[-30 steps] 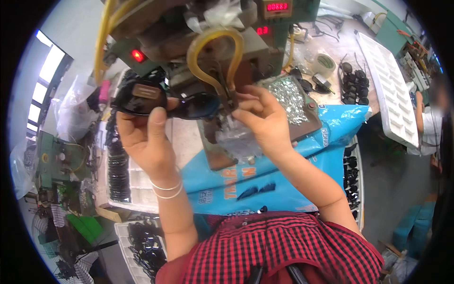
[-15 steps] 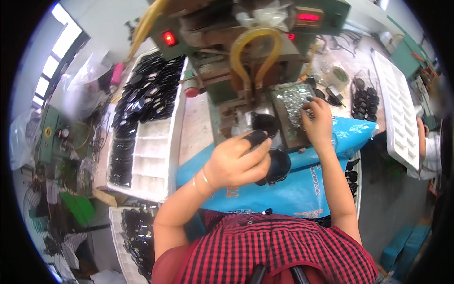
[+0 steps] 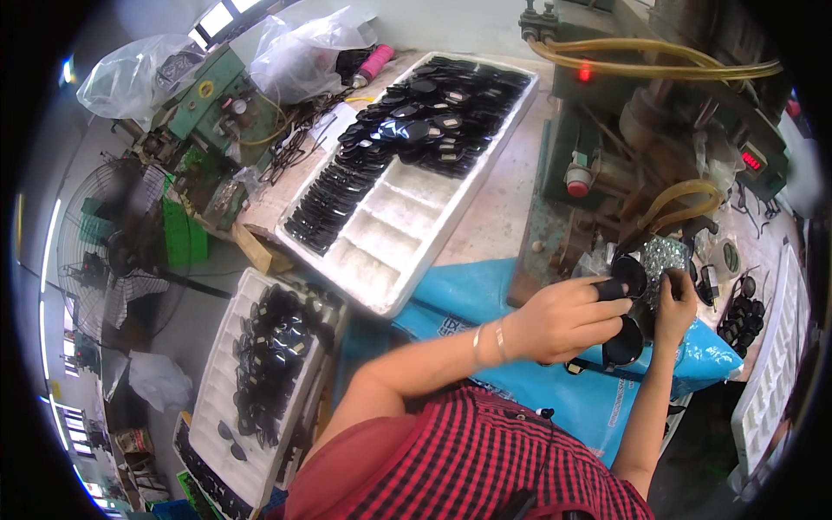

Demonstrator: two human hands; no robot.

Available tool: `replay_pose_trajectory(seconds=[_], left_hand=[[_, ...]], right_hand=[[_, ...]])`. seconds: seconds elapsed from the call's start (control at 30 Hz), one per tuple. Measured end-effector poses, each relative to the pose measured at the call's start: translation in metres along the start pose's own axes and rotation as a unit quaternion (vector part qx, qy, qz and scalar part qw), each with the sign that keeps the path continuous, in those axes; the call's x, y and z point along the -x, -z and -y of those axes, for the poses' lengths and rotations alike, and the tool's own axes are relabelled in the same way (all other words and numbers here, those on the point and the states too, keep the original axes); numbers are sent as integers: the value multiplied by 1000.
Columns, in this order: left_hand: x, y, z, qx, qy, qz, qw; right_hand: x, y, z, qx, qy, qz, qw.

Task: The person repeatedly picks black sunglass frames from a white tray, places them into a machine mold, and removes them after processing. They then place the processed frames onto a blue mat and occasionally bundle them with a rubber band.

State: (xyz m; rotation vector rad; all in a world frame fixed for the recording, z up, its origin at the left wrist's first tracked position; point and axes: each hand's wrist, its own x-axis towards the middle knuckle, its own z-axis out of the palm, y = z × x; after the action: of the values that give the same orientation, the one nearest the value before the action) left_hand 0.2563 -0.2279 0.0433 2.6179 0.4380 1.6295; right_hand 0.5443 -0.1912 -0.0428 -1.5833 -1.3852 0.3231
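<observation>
Steady the sunglasses [image 3: 622, 344], clamped in the left hand [image 3: 565, 322] near the front edge of the surface [image 3: 490, 217], picking shiny parts [image 3: 666, 255] singly with the right hand [image 3: 676, 314], grip indiscernible.

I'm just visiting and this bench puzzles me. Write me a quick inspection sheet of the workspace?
Surface: pale worktop, partly under a blue plastic sheet.
Job's things: dark sunglasses; small silvery pieces.
Clutter: pink can and clear plastic bag beyond the white tray of dark eyewear.
Grip: left hand holds the sunglasses; right hand is at the pieces, its hold unclear.
Cables: yellowish hoses at the green machine; dark tangled strands farther left.
Surroundings: caged fan, second tray, both left.
</observation>
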Motion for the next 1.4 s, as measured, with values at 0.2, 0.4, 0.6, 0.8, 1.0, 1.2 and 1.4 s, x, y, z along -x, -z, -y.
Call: replay_pose_trajectory(seconds=[0.2,0.4,0.6,0.8,1.0,1.2,1.4], left_hand=[[39,100,75,-320,217,-184,904],[49,156,250,-547,306,93,774],[87,144,298,-564,297,77,767],[96,145,249,-570,218,15,792],[81,96,165,-197,379,-306,851],[4,63,56,270,285,-323,861],[-57,51,53,324,215,-253,886]], right_hand=[[13,9,7,-45,15,-10,999],[8,0,51,9,-1,-2,1000],[26,15,44,-65,-52,-49,995],[14,27,123,-152,9,76,985],[-2,-19,141,-259,21,85,962],[4,-20,143,-292,-17,99,951],[12,-32,160,-456,-120,89,877]])
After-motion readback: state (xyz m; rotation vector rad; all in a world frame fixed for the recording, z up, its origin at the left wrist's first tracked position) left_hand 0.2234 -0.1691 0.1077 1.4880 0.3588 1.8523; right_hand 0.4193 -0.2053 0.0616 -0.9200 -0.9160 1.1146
